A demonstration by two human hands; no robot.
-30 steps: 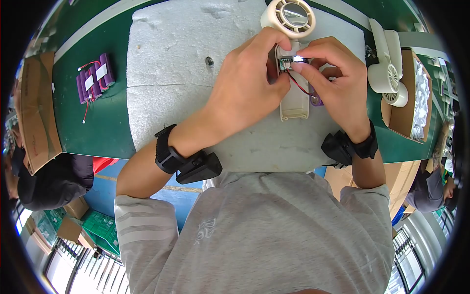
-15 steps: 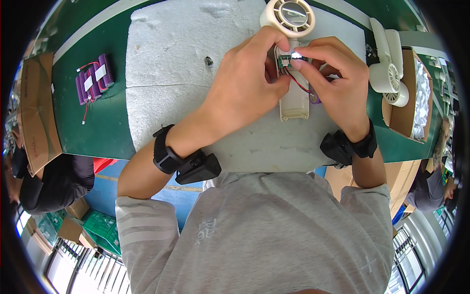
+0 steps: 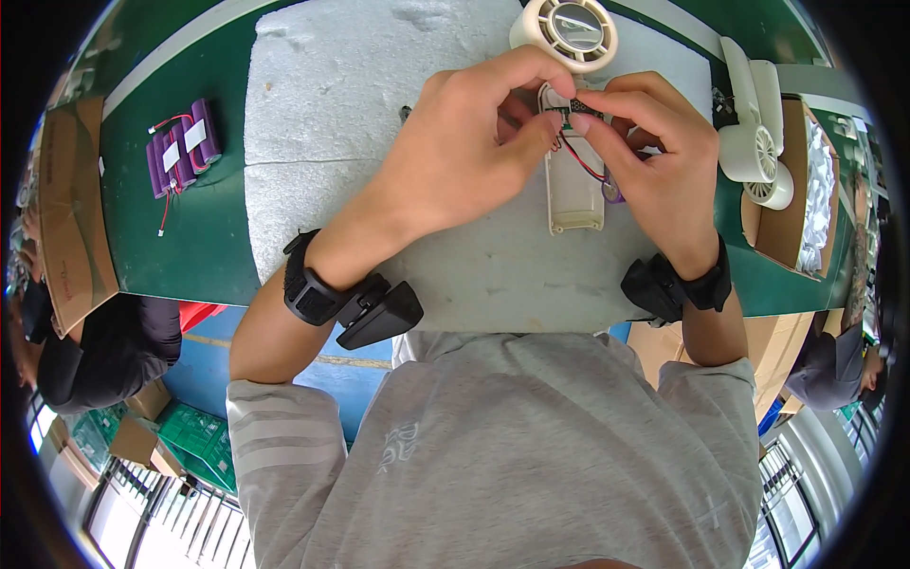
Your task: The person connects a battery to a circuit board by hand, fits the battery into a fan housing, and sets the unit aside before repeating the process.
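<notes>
White foam sheet [image 3: 379, 114] covers the middle of the green counter [image 3: 180, 247], and both hands are working right over it at the far end. Left hand [image 3: 464, 156] has its grip pinched on a tiny green circuit board [image 3: 572, 107], fingertips closed around it. Right hand [image 3: 654, 161] is clenched on the same little board from the other side, thumb and forefinger meeting the left ones just about tip to tip. Red and black wires [image 3: 583, 159] run down from the board between the hands, and there's a bit of purple peeking out under the right palm, too hidden to say what it is.

Right under the board lies a cream plastic handle shell [image 3: 575, 199], flat on the foam, open side up, with the round fan head [image 3: 566, 30] at its far end. Off to the right, near the counter edge, sits another white handheld fan [image 3: 754, 142] beside a cardboard box [image 3: 787, 228]. Way over on the left is a purple battery pack [image 3: 180, 147] with red leads, well apart from the hands. Both wrists wear black straps with a small black unit on each.
</notes>
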